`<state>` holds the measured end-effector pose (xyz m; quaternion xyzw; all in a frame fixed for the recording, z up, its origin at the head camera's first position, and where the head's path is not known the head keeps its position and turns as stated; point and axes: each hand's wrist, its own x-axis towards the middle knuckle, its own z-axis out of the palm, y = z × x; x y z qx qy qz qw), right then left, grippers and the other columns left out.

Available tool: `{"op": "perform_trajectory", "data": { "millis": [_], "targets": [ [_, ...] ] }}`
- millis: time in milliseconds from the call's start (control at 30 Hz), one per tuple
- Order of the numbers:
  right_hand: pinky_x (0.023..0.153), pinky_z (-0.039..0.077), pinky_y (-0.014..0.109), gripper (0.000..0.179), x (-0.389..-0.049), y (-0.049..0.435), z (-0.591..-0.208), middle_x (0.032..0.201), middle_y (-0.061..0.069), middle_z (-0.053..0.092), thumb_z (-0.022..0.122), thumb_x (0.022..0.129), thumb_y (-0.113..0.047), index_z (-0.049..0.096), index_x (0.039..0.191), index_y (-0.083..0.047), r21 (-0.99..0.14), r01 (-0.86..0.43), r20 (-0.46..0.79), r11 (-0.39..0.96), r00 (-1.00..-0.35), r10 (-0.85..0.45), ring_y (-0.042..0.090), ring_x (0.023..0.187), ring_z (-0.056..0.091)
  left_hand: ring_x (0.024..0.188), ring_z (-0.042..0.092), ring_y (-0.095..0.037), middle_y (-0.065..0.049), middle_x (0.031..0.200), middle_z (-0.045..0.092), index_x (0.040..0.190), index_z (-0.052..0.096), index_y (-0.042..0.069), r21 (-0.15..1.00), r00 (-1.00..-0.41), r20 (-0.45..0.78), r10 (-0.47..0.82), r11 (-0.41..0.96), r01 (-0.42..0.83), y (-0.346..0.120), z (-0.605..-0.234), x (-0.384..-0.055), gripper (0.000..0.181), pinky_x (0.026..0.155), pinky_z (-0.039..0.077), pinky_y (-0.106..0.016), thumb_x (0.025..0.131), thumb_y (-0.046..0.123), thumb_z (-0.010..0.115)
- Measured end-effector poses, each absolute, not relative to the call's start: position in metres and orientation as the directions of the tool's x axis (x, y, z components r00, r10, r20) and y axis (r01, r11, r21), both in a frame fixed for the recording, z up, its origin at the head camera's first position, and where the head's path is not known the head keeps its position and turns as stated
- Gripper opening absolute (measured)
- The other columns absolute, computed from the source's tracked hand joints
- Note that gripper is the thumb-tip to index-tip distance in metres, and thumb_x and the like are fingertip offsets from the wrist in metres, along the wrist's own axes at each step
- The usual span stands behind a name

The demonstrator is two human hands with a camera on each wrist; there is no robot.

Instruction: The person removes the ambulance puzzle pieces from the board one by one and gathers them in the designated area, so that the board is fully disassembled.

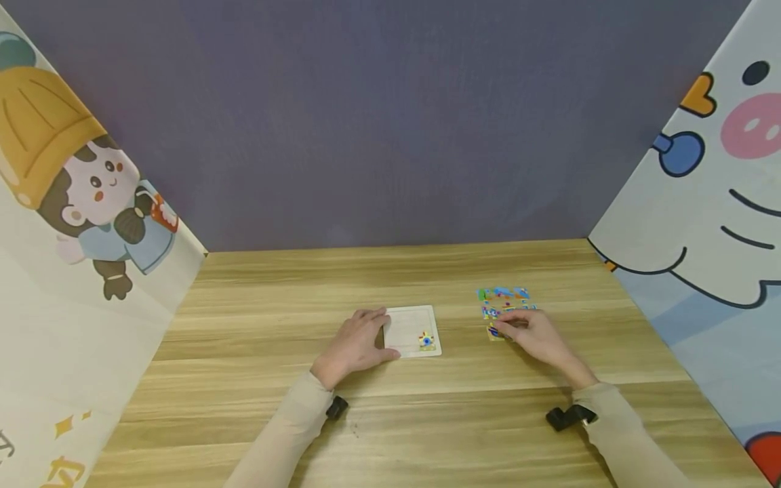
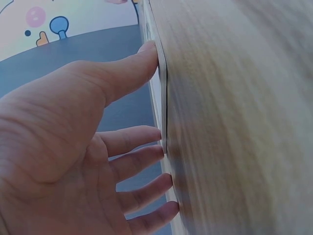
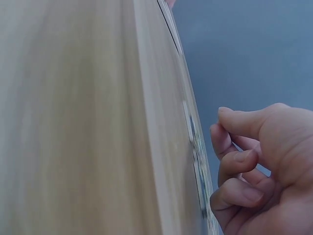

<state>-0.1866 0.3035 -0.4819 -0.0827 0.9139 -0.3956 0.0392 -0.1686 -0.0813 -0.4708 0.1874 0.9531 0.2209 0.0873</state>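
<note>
A square white tray point(image 1: 410, 327) lies on the table, with one small puzzle piece point(image 1: 426, 341) in its lower right corner. My left hand point(image 1: 356, 343) rests at the tray's left side, thumb along the near edge and fingers spread toward the far corner. In the left wrist view the thumb point(image 2: 139, 66) touches the tray's rim. My right hand point(image 1: 537, 335) hovers close over the colourful puzzle pieces point(image 1: 502, 293), partly hiding some. Its thumb and index finger sit near each other above a yellow and blue piece point(image 1: 491, 332); nothing shows between them in the right wrist view.
The loose pieces lie in rows on the wooden table point(image 1: 390, 420), right of the tray. A dark grey panel point(image 1: 390, 135) stands behind the table, and printed panels with cartoon figures flank both sides. Each sleeve carries a black wrist mount.
</note>
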Motion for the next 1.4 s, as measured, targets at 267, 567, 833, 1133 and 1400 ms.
{"op": "perform_trajectory", "data": {
  "millis": [267,567,833,1133,1400],
  "targets": [
    [0.08,0.057,0.023,0.023,-0.189,0.279,-0.484,0.115,0.012,0.079,0.071,0.104,-0.022,0.08,0.117,-0.006,-0.722,-0.191,0.032,0.665,-0.969,-0.244,0.021,0.1,0.074,0.152,0.043,-0.043,-0.016,0.167,0.045,0.15,0.059,0.005,0.454,-0.916,-0.073,0.395,0.83,0.322,-0.081,-0.471,-0.169,0.077,0.123,0.04,-0.061,0.091,0.048,0.083],
    [0.083,0.058,0.026,0.016,-0.193,0.258,-0.485,0.11,0.006,0.08,0.074,0.102,-0.021,0.082,0.11,-0.011,-0.73,-0.216,0.04,0.648,-0.961,-0.275,0.016,0.097,0.071,0.152,0.043,-0.042,-0.015,0.167,0.045,0.15,0.058,0.005,0.448,-0.917,-0.072,0.393,0.834,0.322,-0.078,-0.469,-0.168,0.078,0.124,0.039,-0.061,0.091,0.048,0.083],
    [0.085,0.06,0.027,0.016,-0.198,0.234,-0.488,0.112,0.007,0.08,0.075,0.101,-0.023,0.083,0.109,-0.011,-0.746,-0.247,0.038,0.619,-0.943,-0.331,0.017,0.098,0.073,0.153,0.042,-0.041,-0.014,0.168,0.044,0.152,0.057,0.006,0.442,-0.921,-0.079,0.381,0.842,0.31,-0.078,-0.47,-0.169,0.079,0.125,0.038,-0.06,0.091,0.049,0.083],
    [0.084,0.057,0.028,0.013,-0.201,0.204,-0.49,0.107,0.002,0.081,0.076,0.1,-0.021,0.083,0.108,-0.014,-0.763,-0.258,0.018,0.592,-0.925,-0.38,0.013,0.097,0.07,0.153,0.043,-0.04,-0.014,0.168,0.045,0.152,0.057,0.006,0.445,-0.923,-0.079,0.377,0.842,0.305,-0.078,-0.473,-0.169,0.079,0.125,0.039,-0.06,0.091,0.05,0.083],
    [0.075,0.052,0.023,0.025,-0.201,0.19,-0.488,0.097,-0.002,0.077,0.079,0.097,-0.025,0.08,0.117,-0.01,-0.758,-0.284,-0.005,0.587,-0.898,-0.441,0.011,0.086,0.064,0.152,0.043,-0.041,-0.014,0.168,0.045,0.151,0.058,0.006,0.446,-0.922,-0.078,0.379,0.84,0.308,-0.078,-0.472,-0.169,0.078,0.124,0.039,-0.06,0.091,0.049,0.083]
  ]
}}
